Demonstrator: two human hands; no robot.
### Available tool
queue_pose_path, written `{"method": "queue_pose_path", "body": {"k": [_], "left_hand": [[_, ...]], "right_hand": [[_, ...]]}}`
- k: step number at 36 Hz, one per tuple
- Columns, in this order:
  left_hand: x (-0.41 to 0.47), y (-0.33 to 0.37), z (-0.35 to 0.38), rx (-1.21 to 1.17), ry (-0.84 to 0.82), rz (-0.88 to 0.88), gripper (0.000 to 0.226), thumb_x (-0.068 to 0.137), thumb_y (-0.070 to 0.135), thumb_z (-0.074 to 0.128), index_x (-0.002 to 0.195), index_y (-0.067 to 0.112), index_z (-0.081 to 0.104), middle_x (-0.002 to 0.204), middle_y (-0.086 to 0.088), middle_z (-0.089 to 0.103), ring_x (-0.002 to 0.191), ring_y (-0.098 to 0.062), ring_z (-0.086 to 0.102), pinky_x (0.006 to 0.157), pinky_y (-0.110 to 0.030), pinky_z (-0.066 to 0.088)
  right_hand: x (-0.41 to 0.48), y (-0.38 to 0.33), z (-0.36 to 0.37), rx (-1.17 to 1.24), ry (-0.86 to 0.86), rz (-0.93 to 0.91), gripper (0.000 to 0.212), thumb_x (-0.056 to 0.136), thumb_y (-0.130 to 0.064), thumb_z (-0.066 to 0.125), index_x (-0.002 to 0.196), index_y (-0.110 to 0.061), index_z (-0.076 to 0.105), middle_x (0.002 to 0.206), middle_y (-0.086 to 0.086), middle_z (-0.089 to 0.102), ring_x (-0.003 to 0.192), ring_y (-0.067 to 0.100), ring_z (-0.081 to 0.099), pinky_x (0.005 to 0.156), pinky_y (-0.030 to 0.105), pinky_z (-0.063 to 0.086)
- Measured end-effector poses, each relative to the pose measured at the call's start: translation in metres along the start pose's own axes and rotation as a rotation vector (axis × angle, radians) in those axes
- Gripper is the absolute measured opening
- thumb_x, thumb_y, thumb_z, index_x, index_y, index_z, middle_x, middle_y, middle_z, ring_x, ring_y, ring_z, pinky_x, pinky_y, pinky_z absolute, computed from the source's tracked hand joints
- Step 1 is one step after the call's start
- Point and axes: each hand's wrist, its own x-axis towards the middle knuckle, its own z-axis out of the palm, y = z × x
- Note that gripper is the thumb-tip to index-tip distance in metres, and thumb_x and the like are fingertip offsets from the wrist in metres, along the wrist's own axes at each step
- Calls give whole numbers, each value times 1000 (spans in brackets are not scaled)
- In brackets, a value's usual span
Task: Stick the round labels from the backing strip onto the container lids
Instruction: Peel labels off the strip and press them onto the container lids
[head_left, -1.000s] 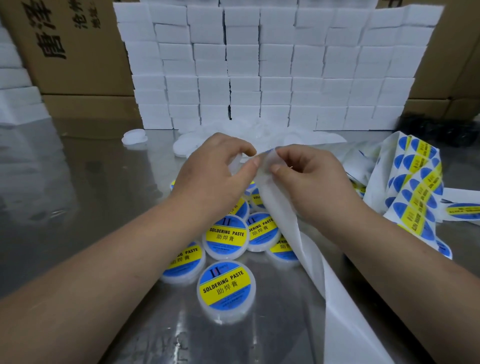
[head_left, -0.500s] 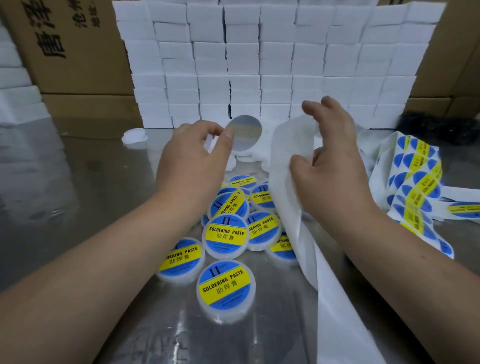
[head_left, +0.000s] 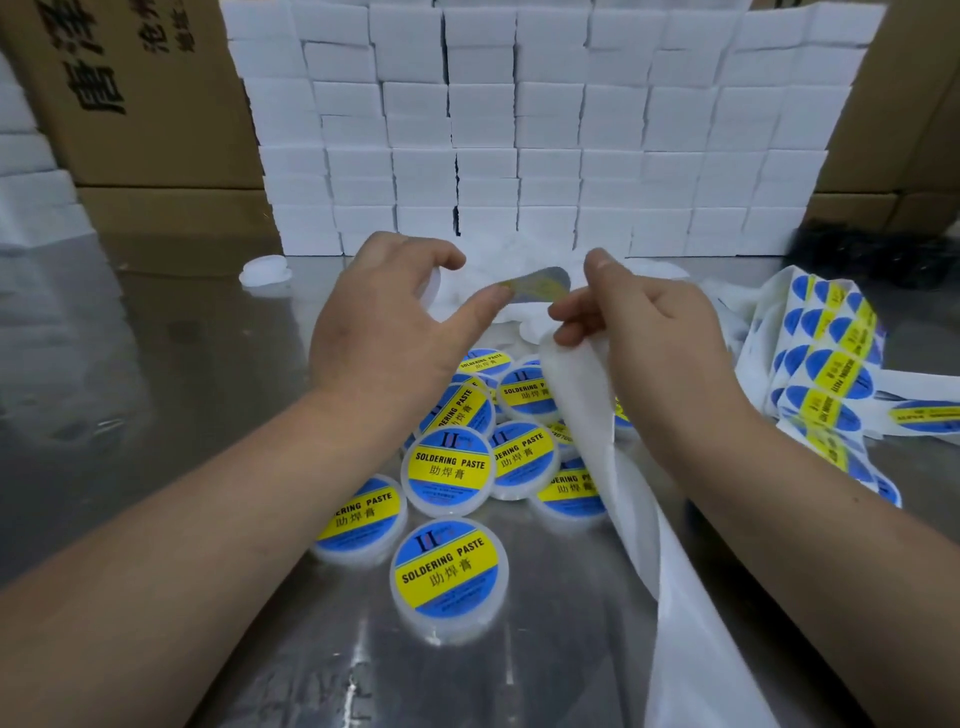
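Observation:
A round label (head_left: 535, 285) hangs in the air above the pile, seen edge-on and slightly curved. My left hand (head_left: 395, 332) pinches its left edge with the thumb tip; a white container edge (head_left: 431, 286) shows inside the curled fingers, and I cannot tell if it is held. My right hand (head_left: 639, 322) grips the top of the empty white backing strip (head_left: 623, 493), and its thumb and forefinger meet the label's right edge. Several labelled containers (head_left: 449, 569) reading "SOLDERING PASTE" lie below the hands.
The steel table (head_left: 156, 415) carries a strip of unused blue-and-yellow labels (head_left: 826, 364) at the right. Unlabelled white containers (head_left: 519, 254) are heaped behind the hands, one lid (head_left: 262, 270) apart at the left. White boxes (head_left: 519, 130) and cartons (head_left: 135, 88) wall the back.
The label came off the strip on my left thumb and was lifted. My right hand then swung in from the raised strip and now meets the label's right edge.

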Motion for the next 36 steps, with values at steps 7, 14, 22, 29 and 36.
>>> {"method": "queue_pose_path", "body": {"k": [7, 14, 22, 29, 36], "left_hand": [[-2, 3, -2, 50, -21, 101, 41, 68, 49, 69, 100, 23, 64, 101, 15, 45, 96, -2, 41, 68, -12, 24], [3, -3, 3, 143, -39, 85, 34, 76, 40, 68, 104, 26, 57, 105, 13, 43, 100, -8, 44, 66, -14, 21], [9, 0, 4, -525, -60, -334, 23, 91, 9, 38, 94, 26, 53, 95, 11, 53, 83, -14, 53, 70, -31, 44], [11, 6, 6, -1229, -285, -695, 25, 99, 19, 34, 110, 12, 55, 102, -12, 64, 84, -23, 66, 76, -36, 55], [12, 4, 6, -1373, -414, -701, 26, 99, 24, 35, 105, 22, 61, 92, -6, 73, 82, -23, 69, 70, -40, 57]], "right_hand": [[2, -1, 0, 11, 50, 34, 29, 83, -29, 59, 56, -21, 64, 51, -16, 60, 47, -3, 49, 45, 9, 37], [2, 2, 2, -55, 70, -18, 28, 80, -17, 58, 53, -24, 59, 47, -19, 56, 44, -5, 46, 41, 7, 31], [6, -2, -3, 79, 139, -34, 26, 81, -17, 58, 56, -22, 59, 50, -13, 54, 46, 0, 42, 43, 11, 34], [-1, -4, 7, 115, -101, -10, 36, 83, -11, 58, 50, -25, 61, 48, -12, 54, 44, -1, 43, 39, 10, 33], [-4, -7, 6, 123, -211, -5, 33, 84, -10, 57, 55, -25, 61, 48, -15, 56, 44, -5, 46, 42, 7, 33]]}}
